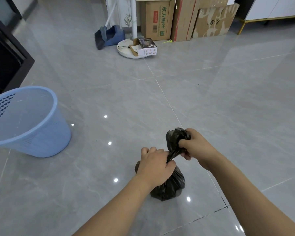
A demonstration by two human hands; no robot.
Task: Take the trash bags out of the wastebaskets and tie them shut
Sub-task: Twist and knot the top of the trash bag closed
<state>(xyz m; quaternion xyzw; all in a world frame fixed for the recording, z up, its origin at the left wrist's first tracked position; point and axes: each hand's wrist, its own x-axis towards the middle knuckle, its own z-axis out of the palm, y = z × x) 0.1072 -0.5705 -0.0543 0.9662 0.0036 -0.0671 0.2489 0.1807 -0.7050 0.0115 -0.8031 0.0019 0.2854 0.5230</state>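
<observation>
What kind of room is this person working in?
Probably a room in a home, perhaps partly used for storage. Cardboard boxes stand against the far wall, a broom and dustpan lean nearby, and the floor is glossy grey tile.

Just two bare forearms coming in from the bottom, no sleeves, watch or rings visible on the left hand or the right hand. Short, unpainted nails.

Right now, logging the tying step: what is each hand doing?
Left hand: grips the twisted neck of the black trash bag.
Right hand: grips the bag's gathered top end.
</observation>
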